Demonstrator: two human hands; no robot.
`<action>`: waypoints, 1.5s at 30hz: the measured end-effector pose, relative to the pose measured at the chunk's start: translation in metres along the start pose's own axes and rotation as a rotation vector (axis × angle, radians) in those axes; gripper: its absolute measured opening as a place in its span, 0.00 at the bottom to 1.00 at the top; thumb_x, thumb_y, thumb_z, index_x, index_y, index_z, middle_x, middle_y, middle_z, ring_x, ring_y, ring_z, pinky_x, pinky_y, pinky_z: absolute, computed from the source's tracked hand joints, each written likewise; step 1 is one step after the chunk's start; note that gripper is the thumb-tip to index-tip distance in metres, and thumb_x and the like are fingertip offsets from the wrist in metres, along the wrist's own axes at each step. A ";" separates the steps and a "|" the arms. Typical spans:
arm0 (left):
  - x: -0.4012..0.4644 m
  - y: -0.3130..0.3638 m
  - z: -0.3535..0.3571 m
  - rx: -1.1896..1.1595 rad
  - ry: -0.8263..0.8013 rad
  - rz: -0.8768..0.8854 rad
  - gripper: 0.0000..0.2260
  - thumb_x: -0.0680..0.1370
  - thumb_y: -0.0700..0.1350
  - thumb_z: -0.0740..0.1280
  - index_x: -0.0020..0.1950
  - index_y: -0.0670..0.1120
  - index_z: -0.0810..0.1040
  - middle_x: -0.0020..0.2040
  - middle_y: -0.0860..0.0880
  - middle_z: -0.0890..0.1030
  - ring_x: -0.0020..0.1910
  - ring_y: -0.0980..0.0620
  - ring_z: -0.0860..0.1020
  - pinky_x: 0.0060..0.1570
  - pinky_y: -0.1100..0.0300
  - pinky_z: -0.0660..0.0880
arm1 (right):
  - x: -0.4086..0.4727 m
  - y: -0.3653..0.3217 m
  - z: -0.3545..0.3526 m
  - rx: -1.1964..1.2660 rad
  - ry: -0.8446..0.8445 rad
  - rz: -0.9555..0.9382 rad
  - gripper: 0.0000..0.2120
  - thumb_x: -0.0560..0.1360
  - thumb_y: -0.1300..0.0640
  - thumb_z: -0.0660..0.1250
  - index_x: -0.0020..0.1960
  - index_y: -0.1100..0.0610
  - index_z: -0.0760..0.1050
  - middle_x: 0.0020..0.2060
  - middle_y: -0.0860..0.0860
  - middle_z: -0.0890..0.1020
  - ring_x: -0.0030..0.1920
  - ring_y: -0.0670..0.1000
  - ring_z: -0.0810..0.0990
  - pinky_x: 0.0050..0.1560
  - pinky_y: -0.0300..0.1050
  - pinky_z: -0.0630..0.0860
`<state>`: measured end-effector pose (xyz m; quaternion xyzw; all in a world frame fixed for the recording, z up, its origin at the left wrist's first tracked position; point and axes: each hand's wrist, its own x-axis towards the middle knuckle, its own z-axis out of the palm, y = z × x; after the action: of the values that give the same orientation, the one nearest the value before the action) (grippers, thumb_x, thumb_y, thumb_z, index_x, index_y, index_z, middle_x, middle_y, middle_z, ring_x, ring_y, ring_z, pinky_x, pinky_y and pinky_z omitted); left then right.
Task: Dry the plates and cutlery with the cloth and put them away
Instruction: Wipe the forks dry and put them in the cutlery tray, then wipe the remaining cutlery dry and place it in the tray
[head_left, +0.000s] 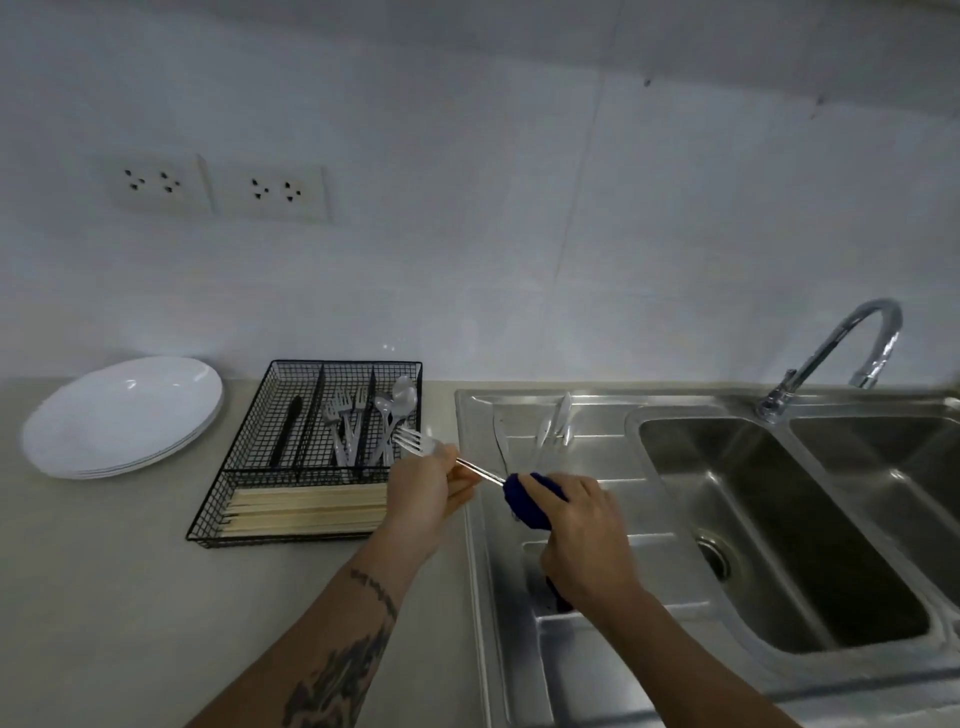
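Left hand (423, 486): pinching fork (421, 443) near tines, above desk (104, 571) edge | right hand (579, 525): gripping blue cloth (522, 499) around fork handle | plates (122, 415): stacked left of wire cutlery tray (249, 447)

Open beige counter (104, 571) lies in front of the stack of white round plates (122, 415) and the black wire cutlery tray (311, 452), giving free passage there. A narrow strip of bare counter separates plates and tray. The left hand (423, 491) hangs over the tray's right front corner, partly blocking access to the pale wooden chopsticks (306, 509). The right hand (582, 535) occupies the space above the ribbed steel drainboard (597, 675). The curved chrome tap (831, 358) overhangs the steel sink basin (779, 519); the basin interior is unobstructed.
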<state>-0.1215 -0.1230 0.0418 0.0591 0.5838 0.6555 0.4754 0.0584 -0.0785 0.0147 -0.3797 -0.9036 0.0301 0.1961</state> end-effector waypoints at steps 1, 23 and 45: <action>0.002 0.001 -0.006 0.011 0.011 0.020 0.08 0.81 0.41 0.63 0.46 0.37 0.77 0.37 0.43 0.83 0.42 0.44 0.85 0.43 0.53 0.82 | 0.000 0.003 0.003 0.004 -0.011 0.008 0.35 0.58 0.62 0.78 0.65 0.52 0.75 0.54 0.52 0.81 0.53 0.56 0.78 0.52 0.52 0.77; 0.145 0.075 -0.085 1.255 0.148 0.253 0.16 0.78 0.38 0.61 0.30 0.41 0.68 0.28 0.45 0.71 0.27 0.49 0.68 0.28 0.59 0.66 | 0.028 0.021 0.017 0.129 -0.012 0.087 0.29 0.55 0.70 0.77 0.55 0.55 0.81 0.46 0.52 0.84 0.44 0.55 0.80 0.46 0.52 0.80; 0.105 -0.088 0.088 1.503 0.145 0.428 0.09 0.76 0.49 0.63 0.49 0.45 0.78 0.48 0.47 0.79 0.48 0.47 0.78 0.48 0.52 0.79 | 0.005 0.109 -0.002 0.143 -0.076 0.273 0.27 0.58 0.70 0.68 0.55 0.51 0.81 0.46 0.48 0.82 0.47 0.54 0.77 0.48 0.48 0.74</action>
<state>-0.0740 0.0007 -0.0530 0.4332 0.8763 0.1644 0.1320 0.1292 0.0019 -0.0039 -0.4826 -0.8459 0.1352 0.1826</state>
